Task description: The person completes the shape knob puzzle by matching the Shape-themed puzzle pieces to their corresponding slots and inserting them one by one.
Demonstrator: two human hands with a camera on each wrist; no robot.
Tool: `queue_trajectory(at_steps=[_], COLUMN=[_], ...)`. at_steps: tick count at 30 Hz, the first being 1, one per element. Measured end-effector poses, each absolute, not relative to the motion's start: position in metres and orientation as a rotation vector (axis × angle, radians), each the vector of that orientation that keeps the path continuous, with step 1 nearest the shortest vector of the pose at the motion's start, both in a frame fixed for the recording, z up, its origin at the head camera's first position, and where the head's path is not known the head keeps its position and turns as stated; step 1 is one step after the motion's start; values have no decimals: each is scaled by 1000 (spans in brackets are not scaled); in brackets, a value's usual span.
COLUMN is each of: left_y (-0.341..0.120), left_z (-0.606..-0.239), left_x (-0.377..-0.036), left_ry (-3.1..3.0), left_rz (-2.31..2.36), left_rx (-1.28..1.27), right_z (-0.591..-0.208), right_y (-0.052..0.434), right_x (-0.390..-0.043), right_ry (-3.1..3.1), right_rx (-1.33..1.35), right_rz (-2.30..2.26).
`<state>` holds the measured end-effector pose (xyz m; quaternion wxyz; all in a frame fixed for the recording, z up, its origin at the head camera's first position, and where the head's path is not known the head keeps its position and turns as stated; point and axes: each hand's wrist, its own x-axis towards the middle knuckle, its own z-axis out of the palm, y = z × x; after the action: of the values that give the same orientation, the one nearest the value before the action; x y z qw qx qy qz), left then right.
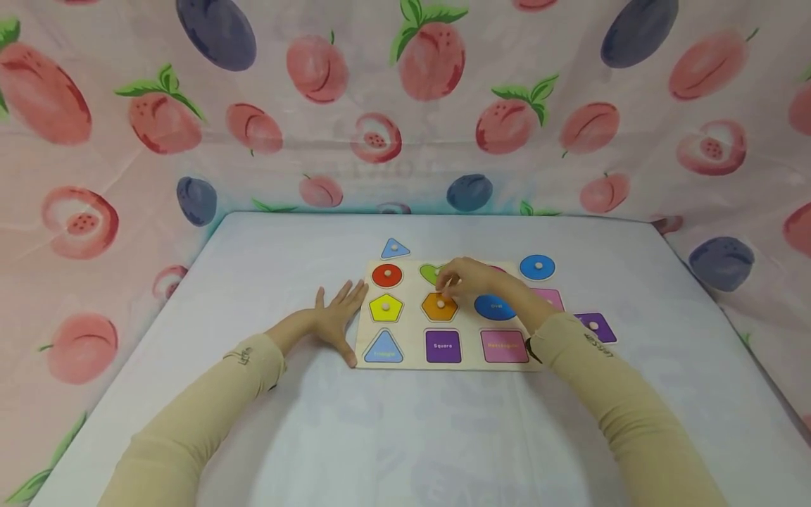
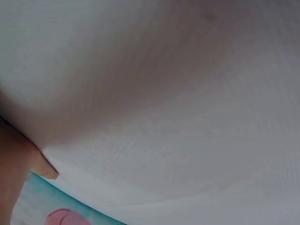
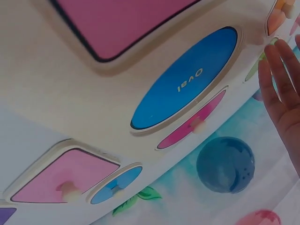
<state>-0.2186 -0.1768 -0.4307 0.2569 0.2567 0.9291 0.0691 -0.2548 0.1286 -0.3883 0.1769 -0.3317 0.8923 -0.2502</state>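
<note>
My left hand (image 1: 336, 320) lies with fingers spread against the left edge of the shape puzzle board (image 1: 405, 362). Over the board's middle, my right hand (image 1: 465, 277) has its fingertips just behind the knob of the orange hexagon piece (image 1: 431, 310), which sits in its slot. That knob shows uncovered. A green heart piece (image 1: 426, 272), partly covered by the hand, is behind it. In the right wrist view the fingers (image 3: 276, 84) look fairly straight; the thumb is hidden. Seated at left are the red circle (image 1: 379, 280) and yellow pentagon (image 1: 376, 313).
Bare slots show for the oval (image 1: 491, 308), triangle (image 1: 384, 343), square (image 1: 443, 354) and rectangle (image 1: 504, 354). Loose knobbed pieces lie around: a blue triangle (image 1: 388, 252), blue oval (image 1: 531, 273), pink rectangle (image 1: 554, 294) and purple square (image 1: 603, 334). A magenta piece (image 3: 178, 133) is seated.
</note>
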Motion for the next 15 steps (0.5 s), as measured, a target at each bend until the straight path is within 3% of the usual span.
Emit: queue_trajectory(at_steps=[15], left_y=[-175], left_z=[-425], left_x=[-215], left_ry=[2528], left_rz=[217], left_rx=[695], right_z=[-387], right_y=[105], right_x=[-269], right_ry=[2605], right_rx=[-926], right_rz=[-717])
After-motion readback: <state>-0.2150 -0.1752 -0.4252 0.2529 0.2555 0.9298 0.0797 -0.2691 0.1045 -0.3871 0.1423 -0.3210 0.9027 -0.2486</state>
